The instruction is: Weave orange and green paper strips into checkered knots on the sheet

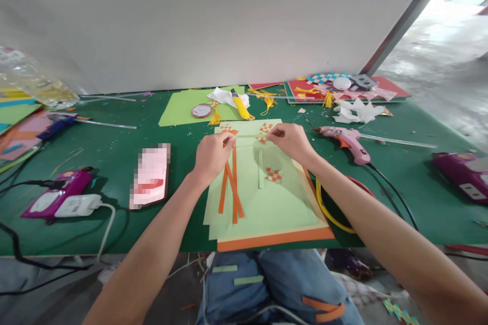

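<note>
A narrow pale green paper strip [251, 136] is stretched level between my two hands. My left hand [214, 155] pinches its left end, and my right hand [293, 141] pinches the other. Beneath them lies a stack of pale green paper sheets [290, 213] with an orange sheet [274, 238] showing at the near edge. Several orange paper strips [235, 188] lie crossed on the left of the stack. One loose pale green strip [261, 169] rests near a small orange-and-white checkered woven piece [273, 175]. More checkered pieces show partly behind my fingers.
A pink glue gun [345, 141] lies on the right, beside a yellow ring [331, 216]. On the left are a phone [150, 177] and a purple power strip [63, 193]. Yellow tassels [269, 104] and crumpled tissue [358, 110] lie at the back. Paper strips rest on my lap.
</note>
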Tool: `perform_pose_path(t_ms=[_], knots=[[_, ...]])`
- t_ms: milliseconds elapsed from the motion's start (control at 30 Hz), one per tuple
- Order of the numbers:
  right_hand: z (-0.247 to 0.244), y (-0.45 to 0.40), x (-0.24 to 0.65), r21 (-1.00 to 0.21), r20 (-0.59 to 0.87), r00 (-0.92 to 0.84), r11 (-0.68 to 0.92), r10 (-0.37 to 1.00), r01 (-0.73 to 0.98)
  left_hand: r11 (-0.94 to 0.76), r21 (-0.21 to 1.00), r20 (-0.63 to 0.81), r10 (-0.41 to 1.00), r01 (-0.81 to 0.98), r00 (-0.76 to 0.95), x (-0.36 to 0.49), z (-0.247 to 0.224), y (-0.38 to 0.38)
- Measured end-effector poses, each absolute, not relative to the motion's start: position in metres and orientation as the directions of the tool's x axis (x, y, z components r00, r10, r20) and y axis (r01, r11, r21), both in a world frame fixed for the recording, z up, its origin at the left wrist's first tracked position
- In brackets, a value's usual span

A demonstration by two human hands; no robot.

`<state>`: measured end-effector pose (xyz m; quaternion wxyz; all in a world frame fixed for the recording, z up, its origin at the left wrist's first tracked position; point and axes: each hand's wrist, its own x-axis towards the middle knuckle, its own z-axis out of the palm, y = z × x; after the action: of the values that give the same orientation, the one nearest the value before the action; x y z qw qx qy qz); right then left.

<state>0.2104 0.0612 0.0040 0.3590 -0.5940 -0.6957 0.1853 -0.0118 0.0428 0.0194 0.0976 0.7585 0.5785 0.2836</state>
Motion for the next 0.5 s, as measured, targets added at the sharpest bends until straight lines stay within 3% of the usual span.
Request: perform_pose_path(t_ms=[500], knots=[[0.0050, 0.0598, 0.2095, -0.679, 0.294, -0.045, 0.241, 0.955, 0.694, -0.318, 0.462, 0.314, 0.932, 0.828, 0.183, -0.0126, 0.0191, 0.0430]])
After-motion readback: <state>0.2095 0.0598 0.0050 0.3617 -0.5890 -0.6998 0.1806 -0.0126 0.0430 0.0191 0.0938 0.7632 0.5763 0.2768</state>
